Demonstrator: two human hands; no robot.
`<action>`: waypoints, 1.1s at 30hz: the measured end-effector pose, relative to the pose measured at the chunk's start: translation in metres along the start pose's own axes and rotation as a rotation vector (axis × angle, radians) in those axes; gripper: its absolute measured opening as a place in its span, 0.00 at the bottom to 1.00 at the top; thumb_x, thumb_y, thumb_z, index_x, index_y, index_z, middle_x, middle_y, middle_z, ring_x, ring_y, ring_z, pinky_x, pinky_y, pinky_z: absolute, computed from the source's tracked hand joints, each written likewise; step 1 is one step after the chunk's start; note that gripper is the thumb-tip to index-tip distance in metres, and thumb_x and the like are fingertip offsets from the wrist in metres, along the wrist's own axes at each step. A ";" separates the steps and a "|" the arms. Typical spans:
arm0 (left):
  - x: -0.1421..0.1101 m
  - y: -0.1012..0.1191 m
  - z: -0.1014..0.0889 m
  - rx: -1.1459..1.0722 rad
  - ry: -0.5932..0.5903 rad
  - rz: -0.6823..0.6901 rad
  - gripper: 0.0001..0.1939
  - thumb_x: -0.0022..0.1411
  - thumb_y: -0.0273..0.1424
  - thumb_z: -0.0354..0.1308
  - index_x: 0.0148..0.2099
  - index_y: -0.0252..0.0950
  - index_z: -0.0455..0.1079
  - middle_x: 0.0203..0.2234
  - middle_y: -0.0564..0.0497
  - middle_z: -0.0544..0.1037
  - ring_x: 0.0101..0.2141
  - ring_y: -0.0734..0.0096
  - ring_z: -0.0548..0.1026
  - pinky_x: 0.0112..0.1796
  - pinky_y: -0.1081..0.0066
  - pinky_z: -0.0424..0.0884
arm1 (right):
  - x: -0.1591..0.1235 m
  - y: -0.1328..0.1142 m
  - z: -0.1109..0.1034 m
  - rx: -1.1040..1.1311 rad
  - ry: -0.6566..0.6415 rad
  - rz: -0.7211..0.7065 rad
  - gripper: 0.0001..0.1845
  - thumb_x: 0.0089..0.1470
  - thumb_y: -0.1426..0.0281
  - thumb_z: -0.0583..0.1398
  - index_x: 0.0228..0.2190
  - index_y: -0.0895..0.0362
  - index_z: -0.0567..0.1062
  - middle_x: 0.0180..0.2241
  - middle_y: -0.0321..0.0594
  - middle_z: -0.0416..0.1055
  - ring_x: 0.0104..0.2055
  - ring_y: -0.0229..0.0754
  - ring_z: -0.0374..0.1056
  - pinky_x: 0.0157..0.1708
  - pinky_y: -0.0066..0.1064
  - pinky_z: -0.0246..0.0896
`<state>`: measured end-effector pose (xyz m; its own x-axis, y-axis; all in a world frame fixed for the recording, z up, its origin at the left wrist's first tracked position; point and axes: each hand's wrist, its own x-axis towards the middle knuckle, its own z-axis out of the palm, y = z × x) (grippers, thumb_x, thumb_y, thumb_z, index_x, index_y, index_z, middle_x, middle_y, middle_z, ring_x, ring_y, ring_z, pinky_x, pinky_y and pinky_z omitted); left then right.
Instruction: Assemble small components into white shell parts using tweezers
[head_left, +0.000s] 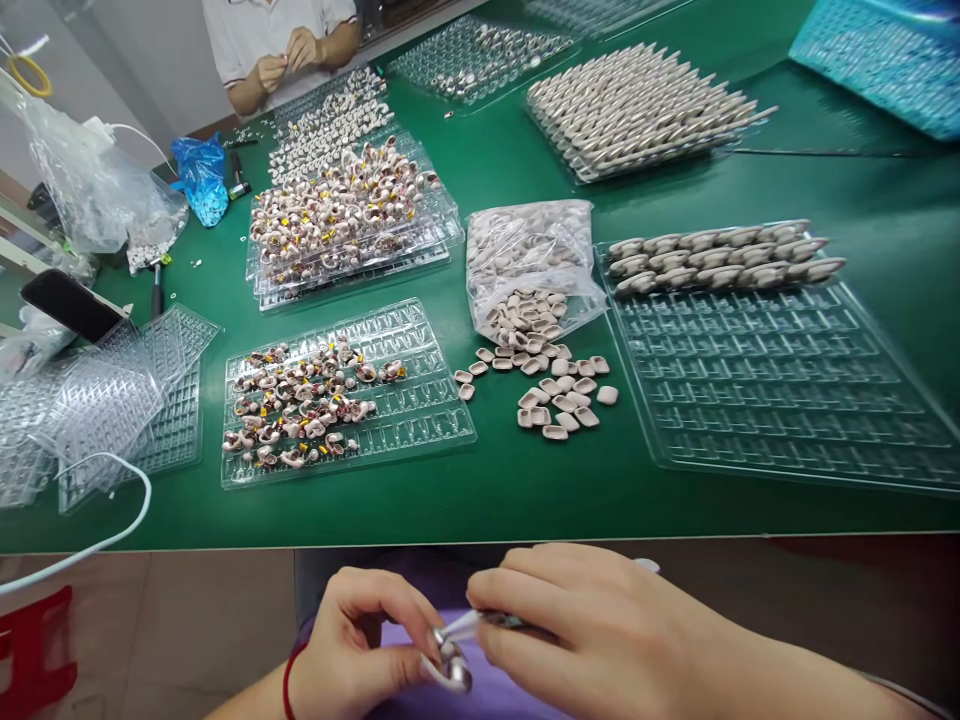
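Over my lap, just off the table's front edge, my left hand (367,640) pinches a small curved earbud part (451,668), beige with a shiny silvery end, between thumb and forefinger. My right hand (577,620) is closed around slim metal tweezers (463,627), whose tip meets the earbud part. Most of the tweezers is hidden by my right fingers. On the table ahead lies a clear tray (420,430) partly filled with wired earbud pieces (300,405). Loose beige shells (559,400) spill from a clear plastic bag (529,245).
At right, a clear tray (780,390) holds rows of beige pieces (720,260); a fuller stack (645,110) stands behind. Stacked trays of wired pieces (337,215) are at back left. A phone (71,303) and white cable (127,530) lie left. A co-worker's hands (285,62) work opposite.
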<state>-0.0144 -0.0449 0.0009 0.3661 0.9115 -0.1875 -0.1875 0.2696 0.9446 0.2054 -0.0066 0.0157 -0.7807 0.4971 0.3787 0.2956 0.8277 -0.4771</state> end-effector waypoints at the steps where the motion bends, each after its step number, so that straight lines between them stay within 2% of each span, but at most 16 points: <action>1: 0.000 0.000 0.000 0.003 0.005 -0.001 0.03 0.52 0.26 0.70 0.27 0.33 0.79 0.26 0.45 0.84 0.26 0.69 0.79 0.31 0.74 0.71 | -0.001 0.001 0.000 0.042 0.000 0.016 0.23 0.66 0.77 0.42 0.26 0.56 0.71 0.25 0.38 0.70 0.24 0.38 0.61 0.24 0.30 0.50; 5: -0.001 -0.001 -0.001 0.002 0.004 0.008 0.02 0.52 0.25 0.69 0.28 0.34 0.80 0.26 0.45 0.84 0.27 0.69 0.78 0.31 0.74 0.72 | -0.003 0.002 -0.003 0.265 -0.062 0.126 0.18 0.66 0.76 0.46 0.30 0.57 0.71 0.26 0.37 0.71 0.25 0.36 0.64 0.26 0.27 0.55; 9: 0.000 -0.001 -0.001 -0.037 -0.003 0.011 0.02 0.51 0.24 0.69 0.29 0.35 0.80 0.27 0.46 0.84 0.27 0.69 0.78 0.32 0.74 0.72 | -0.001 -0.002 -0.003 0.469 -0.088 0.280 0.03 0.60 0.73 0.59 0.37 0.56 0.73 0.32 0.37 0.72 0.32 0.36 0.69 0.33 0.24 0.62; 12: 0.000 -0.001 0.000 -0.069 0.020 -0.009 0.02 0.50 0.24 0.70 0.29 0.35 0.80 0.26 0.46 0.83 0.27 0.70 0.79 0.31 0.74 0.73 | 0.000 -0.008 0.008 0.584 -0.038 0.369 0.10 0.51 0.73 0.66 0.36 0.54 0.73 0.34 0.36 0.70 0.33 0.36 0.69 0.35 0.24 0.65; 17: 0.000 -0.002 0.001 -0.058 0.040 -0.001 0.03 0.49 0.25 0.71 0.29 0.35 0.80 0.25 0.47 0.83 0.26 0.70 0.78 0.30 0.74 0.72 | 0.001 -0.020 0.038 0.581 0.200 0.350 0.10 0.51 0.82 0.56 0.32 0.55 0.68 0.29 0.37 0.68 0.30 0.36 0.66 0.29 0.24 0.64; 20: 0.000 -0.001 0.001 -0.028 0.038 0.026 0.04 0.49 0.24 0.71 0.29 0.36 0.81 0.25 0.47 0.83 0.26 0.70 0.78 0.30 0.75 0.72 | 0.001 -0.025 0.046 0.566 0.266 0.354 0.12 0.47 0.84 0.54 0.31 0.55 0.66 0.27 0.36 0.66 0.27 0.36 0.63 0.25 0.24 0.62; 23: 0.001 0.000 0.002 -0.041 0.028 0.023 0.03 0.50 0.25 0.71 0.30 0.36 0.81 0.25 0.47 0.84 0.26 0.70 0.78 0.30 0.75 0.72 | 0.001 -0.027 0.049 0.589 0.307 0.343 0.14 0.44 0.84 0.54 0.30 0.55 0.65 0.26 0.36 0.65 0.26 0.36 0.62 0.23 0.23 0.60; 27: 0.000 0.000 0.003 -0.115 0.024 -0.012 0.04 0.50 0.24 0.71 0.30 0.37 0.82 0.26 0.48 0.84 0.26 0.72 0.78 0.31 0.76 0.72 | 0.001 -0.027 0.048 0.595 0.310 0.332 0.13 0.44 0.84 0.54 0.31 0.55 0.65 0.27 0.37 0.65 0.27 0.37 0.63 0.24 0.24 0.61; 33: -0.002 -0.002 0.004 -0.262 0.079 -0.139 0.05 0.48 0.22 0.72 0.28 0.36 0.81 0.26 0.50 0.83 0.26 0.74 0.78 0.30 0.77 0.73 | -0.001 -0.026 0.048 0.553 0.331 0.292 0.09 0.52 0.82 0.54 0.32 0.56 0.66 0.27 0.38 0.66 0.27 0.36 0.63 0.24 0.24 0.63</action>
<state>-0.0114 -0.0485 0.0000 0.3351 0.8786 -0.3403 -0.3731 0.4554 0.8083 0.1719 -0.0409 -0.0098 -0.4781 0.8043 0.3529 0.0762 0.4383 -0.8956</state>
